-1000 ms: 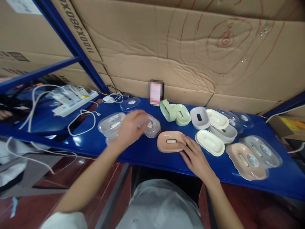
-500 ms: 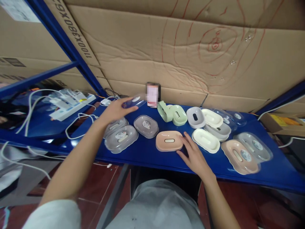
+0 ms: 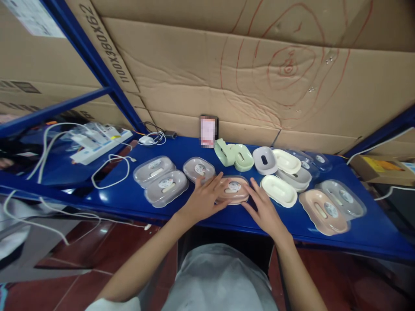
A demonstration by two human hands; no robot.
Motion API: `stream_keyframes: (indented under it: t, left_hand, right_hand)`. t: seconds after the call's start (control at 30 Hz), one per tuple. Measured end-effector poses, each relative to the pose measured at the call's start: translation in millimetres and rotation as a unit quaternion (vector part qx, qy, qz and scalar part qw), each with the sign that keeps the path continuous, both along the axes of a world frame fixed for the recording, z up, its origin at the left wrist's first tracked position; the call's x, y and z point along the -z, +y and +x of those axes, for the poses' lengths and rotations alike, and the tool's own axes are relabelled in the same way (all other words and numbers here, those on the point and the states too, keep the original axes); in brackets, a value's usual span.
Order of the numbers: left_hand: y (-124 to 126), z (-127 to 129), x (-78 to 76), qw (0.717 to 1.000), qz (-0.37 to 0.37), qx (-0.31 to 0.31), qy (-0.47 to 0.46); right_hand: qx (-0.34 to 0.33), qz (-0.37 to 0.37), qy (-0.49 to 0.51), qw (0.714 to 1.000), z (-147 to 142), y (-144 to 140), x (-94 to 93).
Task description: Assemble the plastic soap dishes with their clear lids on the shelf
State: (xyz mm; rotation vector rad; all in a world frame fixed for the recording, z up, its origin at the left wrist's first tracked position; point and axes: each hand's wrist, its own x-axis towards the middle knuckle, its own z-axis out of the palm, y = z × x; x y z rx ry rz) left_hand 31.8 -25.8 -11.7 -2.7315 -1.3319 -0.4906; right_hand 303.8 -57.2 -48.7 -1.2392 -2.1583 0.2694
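A pink soap dish with a clear lid on top lies near the front edge of the blue shelf. My left hand has its fingers on the lid's left side and holds it down on the dish. My right hand lies flat on the shelf, fingers spread, its fingertips touching the dish's right edge. To the left stand three grey lidded dishes, the closest one just beyond my left fingers.
Right of my hands are a cream dish, a lidded pink dish and a clear lidded one. Behind stand green dishes, a grey dish and a phone. A power strip and white cables lie left.
My left hand took a clear lid from the back of the shelf and brought it down onto the pink dish. My right hand stayed at the dish's right edge.
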Motion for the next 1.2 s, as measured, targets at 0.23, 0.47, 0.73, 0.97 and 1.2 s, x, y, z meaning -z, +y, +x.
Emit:
stream_keyframes:
  t: [0.23, 0.47, 0.73, 0.97, 1.2]
  left_hand:
    - [-10.1, 3.2, 16.2, 1.000, 0.029, -0.008, -0.007]
    - [-13.9, 4.0, 20.4, 1.000, 0.018, -0.010, -0.017]
    - [-13.9, 8.2, 21.4, 1.000, 0.026, 0.002, -0.017]
    - [-8.7, 11.2, 17.3, 0.999, -0.013, 0.008, -0.035]
    - [0.0, 17.9, 21.9, 0.989, -0.064, 0.071, -0.114]
  right_hand:
    - [0.002, 0.050, -0.022, 0.999, -0.3, 0.9, 4.2]
    - [0.004, 0.076, -0.023, 0.997, 2.1, -3.9, 7.1]
    - [0.010, 0.096, -0.029, 0.995, 0.2, -7.6, 4.1]
    - [0.005, 0.113, -0.030, 0.993, 1.6, -9.8, 5.6]
    - [-0.035, 0.035, -0.027, 0.998, -1.1, -8.0, 0.1]
